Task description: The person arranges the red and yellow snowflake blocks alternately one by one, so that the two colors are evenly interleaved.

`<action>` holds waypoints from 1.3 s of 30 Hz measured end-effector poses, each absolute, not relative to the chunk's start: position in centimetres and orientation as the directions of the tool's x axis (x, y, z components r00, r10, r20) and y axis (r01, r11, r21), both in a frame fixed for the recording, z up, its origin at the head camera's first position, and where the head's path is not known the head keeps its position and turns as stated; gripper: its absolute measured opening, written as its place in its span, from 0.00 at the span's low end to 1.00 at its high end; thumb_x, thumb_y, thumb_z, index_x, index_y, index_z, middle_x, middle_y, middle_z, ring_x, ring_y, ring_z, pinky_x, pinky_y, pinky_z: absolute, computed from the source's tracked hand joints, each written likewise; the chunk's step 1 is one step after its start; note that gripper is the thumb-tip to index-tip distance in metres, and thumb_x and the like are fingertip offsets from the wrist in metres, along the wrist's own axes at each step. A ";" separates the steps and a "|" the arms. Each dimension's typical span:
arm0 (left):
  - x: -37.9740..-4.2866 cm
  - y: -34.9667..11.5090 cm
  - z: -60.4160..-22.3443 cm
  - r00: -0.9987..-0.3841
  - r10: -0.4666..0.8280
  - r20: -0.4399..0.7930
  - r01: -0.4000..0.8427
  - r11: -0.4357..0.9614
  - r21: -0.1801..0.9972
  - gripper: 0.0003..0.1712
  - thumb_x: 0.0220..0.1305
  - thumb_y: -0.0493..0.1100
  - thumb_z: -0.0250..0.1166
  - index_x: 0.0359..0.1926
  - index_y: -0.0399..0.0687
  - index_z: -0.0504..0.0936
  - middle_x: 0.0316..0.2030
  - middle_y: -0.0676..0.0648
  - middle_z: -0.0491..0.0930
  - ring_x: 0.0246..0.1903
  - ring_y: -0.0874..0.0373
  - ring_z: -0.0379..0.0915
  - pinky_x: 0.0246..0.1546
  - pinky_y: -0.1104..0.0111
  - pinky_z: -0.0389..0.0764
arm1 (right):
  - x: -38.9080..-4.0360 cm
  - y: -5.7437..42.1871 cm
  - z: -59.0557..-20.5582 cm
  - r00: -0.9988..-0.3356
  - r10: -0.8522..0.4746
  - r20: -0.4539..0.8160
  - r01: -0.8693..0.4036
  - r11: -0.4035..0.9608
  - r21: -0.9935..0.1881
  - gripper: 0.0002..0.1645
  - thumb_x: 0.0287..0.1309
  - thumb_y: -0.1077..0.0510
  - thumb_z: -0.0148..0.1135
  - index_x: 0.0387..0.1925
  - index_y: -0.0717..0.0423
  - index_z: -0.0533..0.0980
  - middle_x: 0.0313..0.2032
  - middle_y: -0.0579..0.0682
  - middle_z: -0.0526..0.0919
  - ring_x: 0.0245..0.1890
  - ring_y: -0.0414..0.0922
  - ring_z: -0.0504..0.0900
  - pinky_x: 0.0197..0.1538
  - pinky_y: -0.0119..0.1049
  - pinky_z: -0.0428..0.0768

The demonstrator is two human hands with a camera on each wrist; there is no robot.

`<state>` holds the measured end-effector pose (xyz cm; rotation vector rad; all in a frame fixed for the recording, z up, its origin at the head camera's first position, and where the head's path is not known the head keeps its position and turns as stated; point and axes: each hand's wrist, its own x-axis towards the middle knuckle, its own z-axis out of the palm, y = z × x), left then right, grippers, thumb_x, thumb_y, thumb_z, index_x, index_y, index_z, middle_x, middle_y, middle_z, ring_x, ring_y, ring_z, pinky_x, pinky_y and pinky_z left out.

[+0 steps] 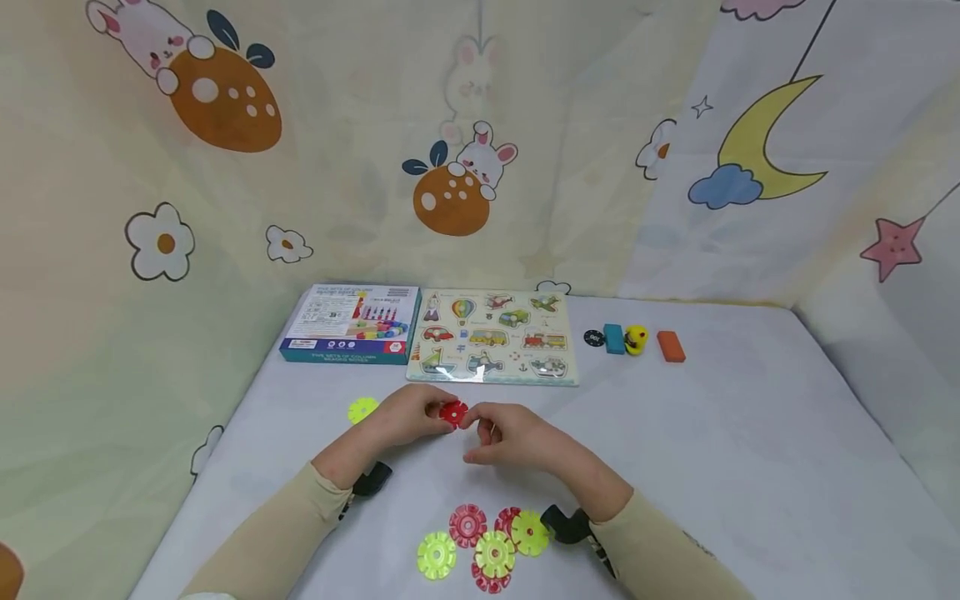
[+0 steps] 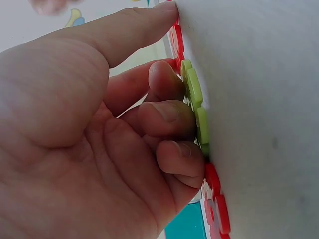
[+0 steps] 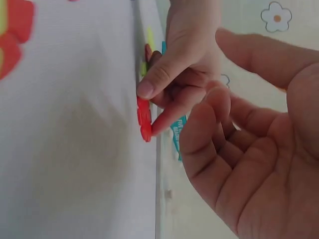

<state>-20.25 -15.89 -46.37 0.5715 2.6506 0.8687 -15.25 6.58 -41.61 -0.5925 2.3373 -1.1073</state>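
Observation:
My left hand [image 1: 408, 415] pinches the rim of a red notched plastic disc [image 1: 453, 413] between thumb and index finger, low over the table. In the left wrist view, a yellow-green disc [image 2: 198, 107] and another red disc [image 2: 218, 209] continue in a row from it, under the curled fingers. From above, that hand hides most of the row; a yellow-green disc [image 1: 363, 409] shows at its left. My right hand [image 1: 517, 437] is just right of the pinched disc, index fingertip close to its rim. Its fingers bend loosely, with nothing in them.
Several red and yellow-green discs [image 1: 437, 556] lie near the front, some overlapping. Behind the hands are a picture puzzle board [image 1: 491, 337] and a blue-and-white box [image 1: 348, 325]. Farther right sit a black chip [image 1: 594, 337], a blue block [image 1: 613, 339], a yellow duck [image 1: 636, 338] and an orange block [image 1: 671, 347].

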 end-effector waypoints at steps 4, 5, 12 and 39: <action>-20.2 -15.9 -46.1 -0.882 0.447 -0.146 0.271 0.737 0.619 0.27 0.51 0.51 0.72 0.54 0.51 0.81 0.24 0.53 0.73 0.30 0.58 0.69 0.29 0.65 0.69 | -13.6 8.7 -41.4 -0.740 -0.619 -0.265 -0.209 0.586 -0.783 0.21 0.47 0.49 0.73 0.44 0.46 0.78 0.25 0.45 0.73 0.25 0.41 0.72 0.29 0.32 0.71; -20.2 -15.9 -46.0 -0.884 0.444 -0.147 0.268 0.738 0.619 0.27 0.51 0.51 0.72 0.54 0.51 0.81 0.24 0.53 0.73 0.30 0.58 0.69 0.29 0.65 0.69 | -13.1 9.3 -41.5 -0.729 -0.627 -0.274 -0.216 0.591 -0.777 0.21 0.46 0.49 0.73 0.43 0.45 0.78 0.24 0.45 0.73 0.25 0.41 0.72 0.29 0.32 0.71; -20.2 -15.9 -46.3 -0.883 0.445 -0.145 0.272 0.740 0.615 0.28 0.51 0.52 0.72 0.54 0.51 0.81 0.25 0.53 0.73 0.31 0.58 0.68 0.30 0.65 0.68 | -10.2 12.8 -43.1 -0.681 -0.632 -0.370 -0.184 0.636 -0.749 0.22 0.40 0.49 0.76 0.40 0.41 0.78 0.23 0.44 0.73 0.24 0.40 0.72 0.28 0.30 0.71; -20.0 -15.9 -46.1 -0.884 0.442 -0.156 0.258 0.737 0.625 0.29 0.51 0.52 0.73 0.55 0.52 0.80 0.23 0.52 0.72 0.29 0.58 0.68 0.29 0.65 0.69 | -11.2 13.7 -40.3 -0.679 -0.676 -0.287 -0.131 0.496 -0.858 0.08 0.48 0.51 0.72 0.32 0.44 0.81 0.27 0.43 0.82 0.24 0.44 0.80 0.31 0.36 0.79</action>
